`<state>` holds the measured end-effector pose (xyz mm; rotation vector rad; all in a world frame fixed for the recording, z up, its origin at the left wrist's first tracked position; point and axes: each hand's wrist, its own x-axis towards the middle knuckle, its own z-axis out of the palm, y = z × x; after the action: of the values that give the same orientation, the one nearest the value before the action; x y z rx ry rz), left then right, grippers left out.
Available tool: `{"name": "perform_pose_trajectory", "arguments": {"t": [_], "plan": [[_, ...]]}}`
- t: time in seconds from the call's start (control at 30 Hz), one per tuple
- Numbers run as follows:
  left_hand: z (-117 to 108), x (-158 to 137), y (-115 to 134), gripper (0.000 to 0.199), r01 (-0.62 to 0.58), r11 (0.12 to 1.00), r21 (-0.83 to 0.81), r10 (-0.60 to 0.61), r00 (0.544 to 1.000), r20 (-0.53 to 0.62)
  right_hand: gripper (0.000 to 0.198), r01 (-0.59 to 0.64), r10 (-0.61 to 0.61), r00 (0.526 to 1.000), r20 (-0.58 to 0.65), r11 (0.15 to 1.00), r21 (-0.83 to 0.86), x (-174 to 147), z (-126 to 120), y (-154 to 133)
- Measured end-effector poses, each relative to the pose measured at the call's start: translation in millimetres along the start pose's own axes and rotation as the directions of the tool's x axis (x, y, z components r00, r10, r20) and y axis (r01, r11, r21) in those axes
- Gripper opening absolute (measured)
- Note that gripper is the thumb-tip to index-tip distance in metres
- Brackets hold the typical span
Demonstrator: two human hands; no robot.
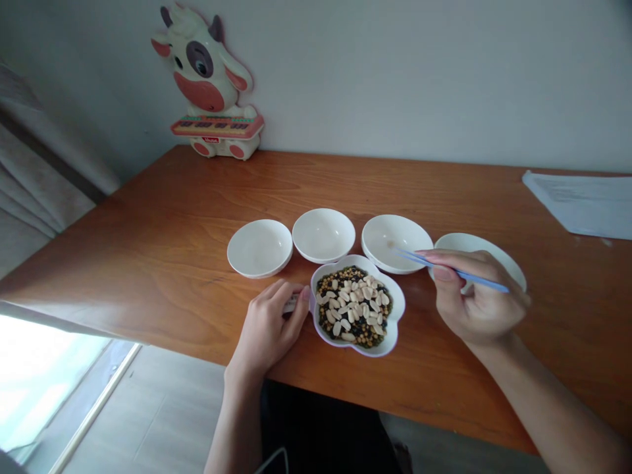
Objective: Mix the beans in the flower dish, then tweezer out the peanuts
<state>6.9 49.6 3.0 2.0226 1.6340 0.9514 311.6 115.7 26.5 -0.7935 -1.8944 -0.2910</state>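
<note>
My left hand (pixel 270 324) is closed at the left side of a white flower-shaped bowl (pixel 397 332), pinching a small piece at its rim that my fingers partly hide. Inside the bowl, pale peanut halves (pixel 363 296) lie over a mix of dark, yellow and green seeds or beans (pixel 360 337). My right hand (pixel 481 296) grips slim light-blue tweezers (pixel 474 279), whose tips reach over the third white bowl (pixel 382 227) from the left. A small brownish thing (pixel 390 244) shows at the tips, too blurred to name.
More white bowls stand in the row: the leftmost bowl (pixel 259 247), the second bowl (pixel 323 234) and the rightmost bowl (pixel 508 263), partly behind my right hand. A cow-shaped toy piano (pixel 212 99) stands at the back left. Papers (pixel 587 204) lie at right on the wooden table (pixel 148 263).
</note>
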Motion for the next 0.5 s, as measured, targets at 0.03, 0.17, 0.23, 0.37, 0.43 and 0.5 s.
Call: {"name": "perform_pose_trajectory", "arguments": {"t": [0.03,0.17,0.23,0.37,0.43,0.5], "plan": [[0,0,0,0.022,-0.001,1.0,0.002,0.001,1.0,-0.002,0.03,-0.009,0.009,1.0,-0.003,1.0,0.002,0,-1,0],[0,1,0,0.022,-0.005,1.0,0.007,0.006,1.0,-0.008,0.023,-0.024,0.023,0.999,-0.025,0.998,-0.053,1,-4,0],[0,1,-1,0.022,-0.008,1.0,0.005,0.008,1.0,-0.006,0.02,-0.072,0.07,0.997,-0.021,0.993,-0.09,2,-4,0],[0,1,-1,0.022,-0.011,1.0,0.012,0.011,1.0,-0.005,0.018,-0.144,0.144,0.99,0.001,0.986,-0.084,4,-2,-3],[0,1,0,0.023,-0.009,1.0,0.015,0.009,1.0,-0.004,0.019,-0.134,0.133,0.991,-0.008,0.989,-0.061,5,-1,-7],[0,1,0,0.023,-0.007,1.0,0.011,0.007,1.0,0.0,0.023,-0.134,0.133,0.991,-0.021,0.99,-0.05,7,1,-11]]}}
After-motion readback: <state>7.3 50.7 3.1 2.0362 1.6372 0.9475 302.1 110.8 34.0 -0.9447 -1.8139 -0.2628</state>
